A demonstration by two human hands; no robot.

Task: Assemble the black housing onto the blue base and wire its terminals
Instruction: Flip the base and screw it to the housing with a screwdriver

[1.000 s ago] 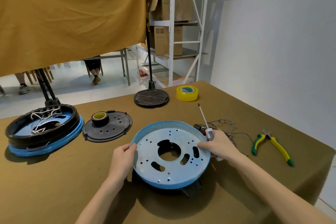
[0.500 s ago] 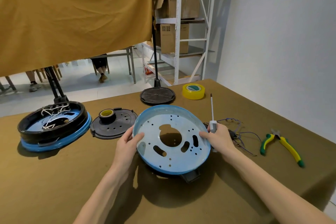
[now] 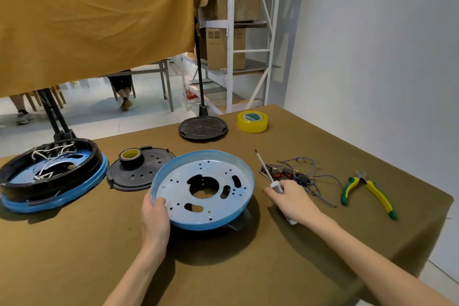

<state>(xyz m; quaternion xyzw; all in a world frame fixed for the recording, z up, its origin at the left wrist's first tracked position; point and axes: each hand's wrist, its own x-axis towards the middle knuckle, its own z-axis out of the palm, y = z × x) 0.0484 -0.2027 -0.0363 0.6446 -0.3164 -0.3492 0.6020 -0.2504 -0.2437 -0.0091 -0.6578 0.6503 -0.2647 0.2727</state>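
The blue base (image 3: 203, 190) sits tilted at the counter's (image 3: 74, 256) centre, propped on a black part (image 3: 238, 222) that shows only at its 5 o'clock edge. The left hand (image 3: 155, 218) has its grip curled over the rim at 8 o'clock, while the right hand (image 3: 293, 202), at 3 o'clock and clear of the base, has its grip closed round a screwdriver (image 3: 269, 176). Little looks done: base and black housing seem unfastened, and the wired terminal bundle (image 3: 295, 176) lies loose at 2 o'clock, unconnected, whereas a finished-looking unit (image 3: 49, 176) stands at 9 o'clock.
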